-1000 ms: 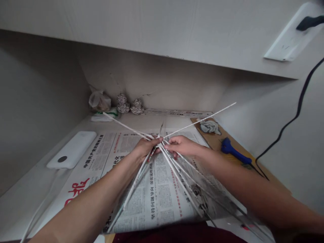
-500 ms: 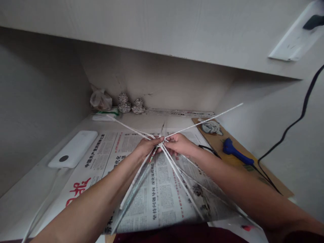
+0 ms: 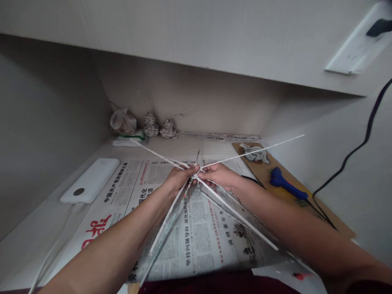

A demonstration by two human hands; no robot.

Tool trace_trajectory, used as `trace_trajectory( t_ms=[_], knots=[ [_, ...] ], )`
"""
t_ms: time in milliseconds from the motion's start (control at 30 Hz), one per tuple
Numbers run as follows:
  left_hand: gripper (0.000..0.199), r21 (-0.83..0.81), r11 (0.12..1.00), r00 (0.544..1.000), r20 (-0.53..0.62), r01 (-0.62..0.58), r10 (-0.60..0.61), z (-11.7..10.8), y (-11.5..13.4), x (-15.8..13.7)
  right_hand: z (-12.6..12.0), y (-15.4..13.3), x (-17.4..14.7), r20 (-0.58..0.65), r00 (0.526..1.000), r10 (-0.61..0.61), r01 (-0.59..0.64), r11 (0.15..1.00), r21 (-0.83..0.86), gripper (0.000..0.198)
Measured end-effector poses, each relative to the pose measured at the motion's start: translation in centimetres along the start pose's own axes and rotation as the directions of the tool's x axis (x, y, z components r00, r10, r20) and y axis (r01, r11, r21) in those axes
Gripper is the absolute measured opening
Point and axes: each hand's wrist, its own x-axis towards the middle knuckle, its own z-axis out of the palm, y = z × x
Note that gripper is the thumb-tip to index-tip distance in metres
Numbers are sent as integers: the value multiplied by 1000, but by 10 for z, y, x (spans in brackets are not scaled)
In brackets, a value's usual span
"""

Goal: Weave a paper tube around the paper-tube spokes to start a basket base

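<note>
Pale panels (image 3: 183, 32) enclose a white tabletop (image 3: 183, 148) spread with newspaper (image 3: 208, 249); along its back stand two small woven shapes (image 3: 150, 125), a plastic bag (image 3: 123, 121) and a row of thin rods (image 3: 214, 136). Over to the right, a blue glue gun (image 3: 288, 185) rests on cardboard (image 3: 260, 169), and a white box-shaped device (image 3: 90, 179) lies at the left. As for progress, the long white strips (image 3: 239, 214) are already gathered at one crossing, while their ends run out loose: some to the back left, one to the back right, others down toward the person. Judging by that, the work is at an early stage, with most of the strips' length not yet worked. Their crossing lies directly between the hands, above the newspaper. The left hand (image 3: 180, 177) pinches it from one side, thumb on top; the right hand (image 3: 219, 175) meets it from the other, thumb and fingers drawn narrowly together on a strip. Exactly which strips each one grips cannot be told, since the fingers cover the join.
</note>
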Motion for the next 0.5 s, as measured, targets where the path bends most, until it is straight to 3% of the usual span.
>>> trace_trajectory(
  t_ms=[200,367,500],
  knots=[
    [36,-32,999,998,63,-2,4,-6,1,2,-14,-5,4,17,994,-103,105,982,-156,17],
    [65,94,995,978,209,-23,3,-19,14,0,-38,-14,9,99,992,-75,99,959,-266,19],
    [44,82,993,988,131,-88,77,-25,23,4,-58,-26,10,173,984,-37,103,916,-388,26]
  ],
)
